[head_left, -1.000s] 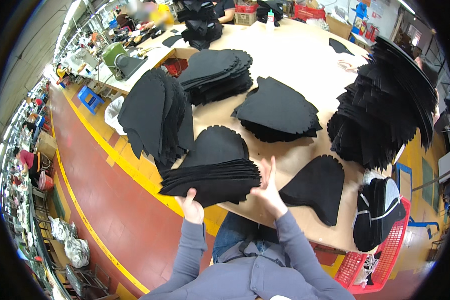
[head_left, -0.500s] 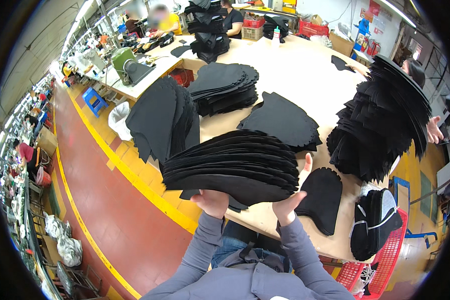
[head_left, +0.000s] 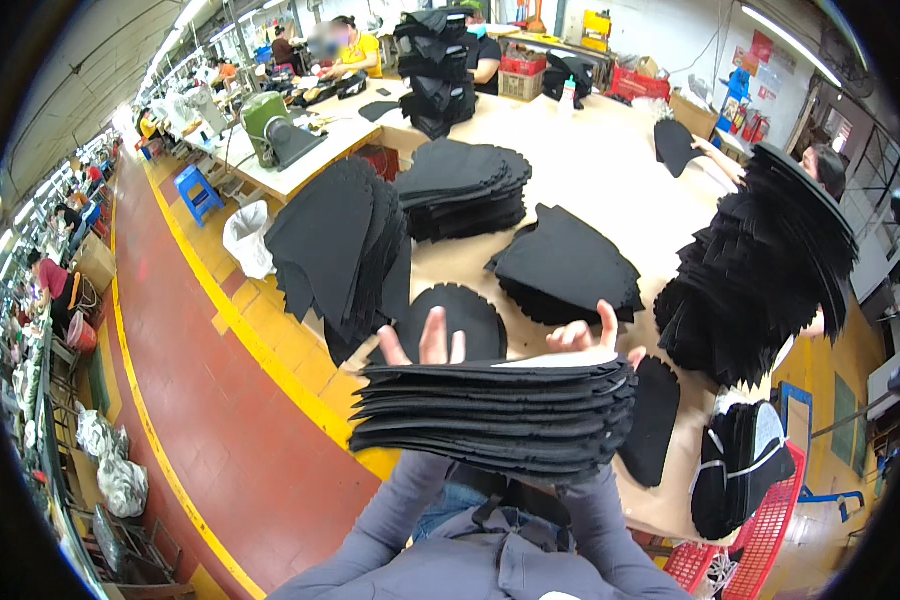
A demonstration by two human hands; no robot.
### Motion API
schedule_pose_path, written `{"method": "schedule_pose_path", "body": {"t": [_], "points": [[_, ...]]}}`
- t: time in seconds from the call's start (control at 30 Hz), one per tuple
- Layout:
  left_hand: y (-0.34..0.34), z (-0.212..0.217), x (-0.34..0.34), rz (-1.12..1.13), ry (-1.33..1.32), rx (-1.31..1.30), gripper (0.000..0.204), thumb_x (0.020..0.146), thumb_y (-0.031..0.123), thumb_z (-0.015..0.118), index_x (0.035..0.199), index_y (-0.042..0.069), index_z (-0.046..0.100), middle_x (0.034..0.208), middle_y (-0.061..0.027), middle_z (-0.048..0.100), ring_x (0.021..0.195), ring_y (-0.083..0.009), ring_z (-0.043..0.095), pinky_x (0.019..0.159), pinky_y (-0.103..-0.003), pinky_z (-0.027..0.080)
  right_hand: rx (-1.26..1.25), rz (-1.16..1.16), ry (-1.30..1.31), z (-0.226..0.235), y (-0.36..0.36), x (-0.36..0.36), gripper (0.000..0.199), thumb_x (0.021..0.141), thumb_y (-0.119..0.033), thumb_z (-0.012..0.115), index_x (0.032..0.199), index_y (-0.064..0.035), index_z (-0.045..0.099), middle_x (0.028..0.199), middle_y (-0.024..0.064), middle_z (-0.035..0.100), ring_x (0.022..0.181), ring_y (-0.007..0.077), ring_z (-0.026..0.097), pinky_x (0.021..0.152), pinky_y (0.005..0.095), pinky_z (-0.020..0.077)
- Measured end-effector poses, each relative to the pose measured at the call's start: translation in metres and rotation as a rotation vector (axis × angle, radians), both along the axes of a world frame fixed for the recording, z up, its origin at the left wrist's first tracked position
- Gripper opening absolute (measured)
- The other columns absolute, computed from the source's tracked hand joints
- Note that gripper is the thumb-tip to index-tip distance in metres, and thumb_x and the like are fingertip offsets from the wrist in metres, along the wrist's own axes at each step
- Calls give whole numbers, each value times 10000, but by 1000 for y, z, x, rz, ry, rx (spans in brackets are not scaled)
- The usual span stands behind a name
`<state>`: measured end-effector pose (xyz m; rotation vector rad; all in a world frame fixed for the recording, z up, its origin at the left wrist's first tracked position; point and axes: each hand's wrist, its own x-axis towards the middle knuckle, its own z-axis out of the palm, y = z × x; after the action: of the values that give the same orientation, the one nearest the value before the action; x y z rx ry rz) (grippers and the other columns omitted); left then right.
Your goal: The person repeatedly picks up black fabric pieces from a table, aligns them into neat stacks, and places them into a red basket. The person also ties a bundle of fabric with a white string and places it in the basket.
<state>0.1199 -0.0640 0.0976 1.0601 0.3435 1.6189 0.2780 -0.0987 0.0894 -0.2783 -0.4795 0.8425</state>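
Note:
Between my two hands I hold up a thick stack of black cut fabric pieces (head_left: 495, 420), its layered edges facing me. My left hand (head_left: 430, 342) shows past the stack's far left edge with several fingertips raised; its palm is hidden. Beyond the far right edge, the fingers of my right hand (head_left: 588, 332) stick up, the rest covered by the stack. Just past my left fingers a round-topped black piece (head_left: 460, 310) lies on the table. Another long black piece (head_left: 654, 425) lies right of the stack.
More black stacks (head_left: 335, 240) (head_left: 465, 190) (head_left: 570, 265) stand on the table (head_left: 590, 150), with a tall fanned pile (head_left: 745, 270) at right. A tied bundle (head_left: 735, 470) sits near a red basket (head_left: 775, 515). Another person's hand (head_left: 705, 147) touches a black piece (head_left: 675, 148) at far right.
The held stack has tipped, and its layered edges now face me. My fingers now show beyond its far side instead of beneath it. At far right, the other person's black piece has shifted.

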Motion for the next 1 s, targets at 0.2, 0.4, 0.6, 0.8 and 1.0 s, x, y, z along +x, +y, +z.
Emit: {"method": "schedule_pose_path", "body": {"t": [0.2,0.4,0.6,0.8,1.0], "points": [[-8,-25,-4,-146,-423,-582,699,975,511,516,1483,70,325,1383,-127,535,1309,-276,476,1132,-461,348,-392,-218,-671,30,-36,-31,886,899,-698,421,1479,-42,286,1240,148,552,1139,215,531,1010,358,419],[-5,-28,-15,-479,-326,-1093,789,874,680,549,1400,93,498,1413,-132,521,1297,-323,487,1128,-503,336,-658,13,-996,47,-60,-40,864,687,-205,848,1411,15,433,1337,205,565,1217,251,569,1043,372,435],[-13,-76,-15,-1011,-379,-1159,687,970,609,431,1413,86,482,1384,-156,537,1239,-313,543,1087,-479,414,-725,-81,-1162,48,-65,-56,751,741,-229,818,1374,-5,481,1174,187,630,1002,243,659,855,333,535],[-35,-89,-16,-932,-284,-895,429,1002,184,498,1395,20,448,1299,-150,567,1186,-262,577,946,-346,538,-638,171,-916,23,-82,-44,641,832,-53,727,1412,-34,454,1222,110,517,873,159,618,780,284,537],[-40,-120,-27,-905,-2,-668,372,986,215,505,1323,61,532,1267,-103,603,1163,-208,590,956,-342,534,-654,56,-882,20,-94,-44,581,805,33,675,1354,-37,498,1295,82,500,1023,143,574,871,276,509]]}}
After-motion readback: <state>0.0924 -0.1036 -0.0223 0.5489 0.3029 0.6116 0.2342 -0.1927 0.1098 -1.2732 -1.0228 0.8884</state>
